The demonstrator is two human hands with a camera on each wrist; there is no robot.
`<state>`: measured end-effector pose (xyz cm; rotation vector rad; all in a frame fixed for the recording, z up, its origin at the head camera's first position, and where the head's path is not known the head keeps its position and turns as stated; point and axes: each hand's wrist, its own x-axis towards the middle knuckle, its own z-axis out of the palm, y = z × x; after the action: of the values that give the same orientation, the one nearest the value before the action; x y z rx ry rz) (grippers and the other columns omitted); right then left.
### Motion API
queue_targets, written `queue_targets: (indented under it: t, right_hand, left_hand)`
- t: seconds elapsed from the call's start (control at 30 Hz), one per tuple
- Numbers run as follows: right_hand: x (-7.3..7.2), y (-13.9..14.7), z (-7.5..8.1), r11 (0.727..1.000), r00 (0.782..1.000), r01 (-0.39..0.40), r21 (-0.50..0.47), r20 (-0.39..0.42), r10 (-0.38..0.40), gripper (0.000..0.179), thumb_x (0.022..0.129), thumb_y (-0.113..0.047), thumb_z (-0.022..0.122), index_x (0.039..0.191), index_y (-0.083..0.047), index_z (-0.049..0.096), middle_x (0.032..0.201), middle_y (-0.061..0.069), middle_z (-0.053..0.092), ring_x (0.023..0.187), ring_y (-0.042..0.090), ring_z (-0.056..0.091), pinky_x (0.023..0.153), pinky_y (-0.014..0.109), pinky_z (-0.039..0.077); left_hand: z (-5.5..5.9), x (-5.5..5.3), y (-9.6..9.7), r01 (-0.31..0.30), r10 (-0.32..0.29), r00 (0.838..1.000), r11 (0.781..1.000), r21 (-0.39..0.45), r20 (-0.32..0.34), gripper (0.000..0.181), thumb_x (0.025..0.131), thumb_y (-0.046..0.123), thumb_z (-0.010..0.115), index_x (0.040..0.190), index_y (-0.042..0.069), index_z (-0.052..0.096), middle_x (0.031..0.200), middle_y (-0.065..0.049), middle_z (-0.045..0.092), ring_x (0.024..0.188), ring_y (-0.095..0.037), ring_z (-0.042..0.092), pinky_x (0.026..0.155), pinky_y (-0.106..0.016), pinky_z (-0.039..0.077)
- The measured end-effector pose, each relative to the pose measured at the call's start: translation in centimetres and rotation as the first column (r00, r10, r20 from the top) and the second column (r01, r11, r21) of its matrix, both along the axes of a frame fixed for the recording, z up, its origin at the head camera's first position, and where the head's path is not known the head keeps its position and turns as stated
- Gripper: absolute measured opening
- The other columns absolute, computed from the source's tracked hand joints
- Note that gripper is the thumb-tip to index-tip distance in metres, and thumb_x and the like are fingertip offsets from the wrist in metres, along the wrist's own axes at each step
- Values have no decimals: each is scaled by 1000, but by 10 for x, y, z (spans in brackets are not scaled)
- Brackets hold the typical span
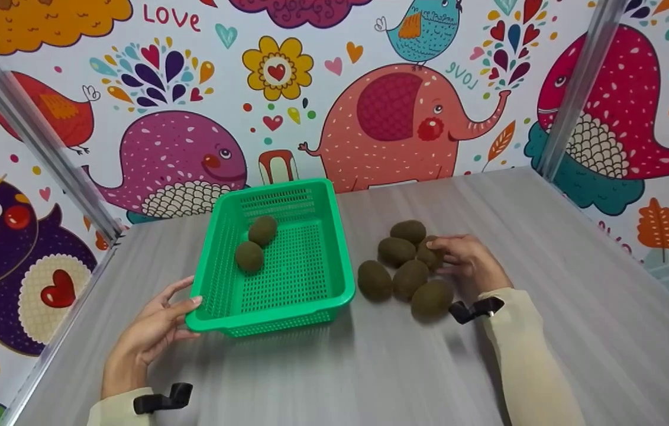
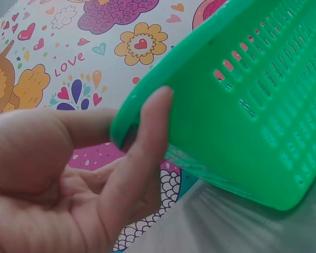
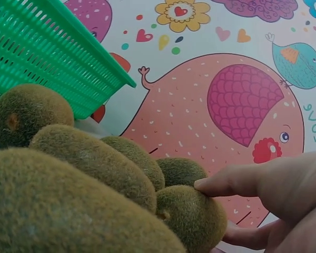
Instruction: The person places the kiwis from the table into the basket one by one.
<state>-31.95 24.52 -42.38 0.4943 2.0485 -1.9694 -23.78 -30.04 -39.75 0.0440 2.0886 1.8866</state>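
Note:
A green plastic basket (image 1: pixel 344 251) with slotted walls stands on the table, two brown kiwifruits (image 1: pixel 249 256) lying in its left half. My left hand (image 1: pixel 152 328) holds the basket's near left corner, the thumb over the rim (image 2: pixel 155 79) and the other fingers outside and under it. Right of the basket sits a cluster of several kiwifruits (image 1: pixel 410 280), close against each other. With thumb and fingers on either side, my right hand (image 1: pixel 471 260) pinches the kiwifruit (image 3: pixel 192 219) at the cluster's right edge. Its far side is partly hidden by the fingers.
The grey wood-grain table (image 1: pixel 287 378) ends at a back wall (image 1: pixel 287 136) printed with cartoon animals. Metal posts (image 1: pixel 577 89) stand at the corners, with printed side panels beyond. Black camera mounts (image 1: pixel 162 399) sit on both wrists.

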Motion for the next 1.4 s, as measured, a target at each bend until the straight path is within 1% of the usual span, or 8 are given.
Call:
queue_targets:
  t: [0.43,0.53,0.67,0.8,0.9,1.07,1.17,1.4]
  right_hand:
    - [2,6,3,999,999,-36,-19,-9,36,21,92,-31,68,74,-20,72,70,-8,61,83,16,55,90,37,55]
    - [3,8,5,999,1000,-13,-33,-6,13,20,91,-33,69,75,-20,71,74,-7,61,91,19,54,98,39,52]
    - [2,9,7,1000,1000,20,-24,20,-20,18,90,-34,70,92,-16,66,93,-3,57,105,22,48,108,43,48]
    - [3,10,10,1000,1000,9,-7,-5,-9,18,91,-34,68,92,-16,66,94,-3,55,106,22,49,108,45,47]
    - [9,11,10,999,999,28,-43,-36,-30,24,90,-40,70,93,-16,67,95,-4,56,109,22,49,109,45,45]
    - [17,9,13,991,994,105,-86,-26,-108,62,82,-52,76,127,-20,47,127,-2,44,128,25,40,116,47,37]
    - [17,9,16,991,993,116,-69,-13,-117,75,82,-52,77,136,-19,38,134,1,40,131,27,39,117,47,37]
    - [4,8,32,993,999,37,-111,4,-37,49,93,-28,68,132,-9,46,126,7,46,122,26,45,117,45,41]
  left_hand:
    - [1,-1,0,-19,19,1000,1000,-7,13,77,103,22,57,159,7,6,102,2,71,84,-11,73,72,-32,63]
    - [2,-1,1,-26,26,1000,1000,-12,13,77,103,22,57,159,8,7,103,2,71,83,-11,73,72,-32,63]
    - [1,0,0,-22,22,1000,1000,-20,4,77,103,22,57,160,8,7,103,2,71,83,-11,73,72,-33,63]
    - [0,0,-1,-13,13,1000,1000,-9,1,77,104,22,57,160,8,6,105,3,71,85,-10,73,72,-32,63]
    - [0,0,-1,-1,1,1000,1000,3,-1,77,104,21,56,159,7,4,106,4,71,86,-10,73,72,-32,63]
    - [1,0,-1,-13,13,1000,1000,-2,5,77,104,21,56,159,8,5,102,3,72,84,-10,73,72,-32,63]
    - [1,1,-1,-21,21,1000,1000,-4,4,77,104,21,56,160,8,5,101,3,72,84,-10,73,72,-32,63]
    - [1,1,-1,-8,8,1000,1000,8,5,78,103,21,57,160,7,5,100,3,71,84,-10,73,72,-32,63]
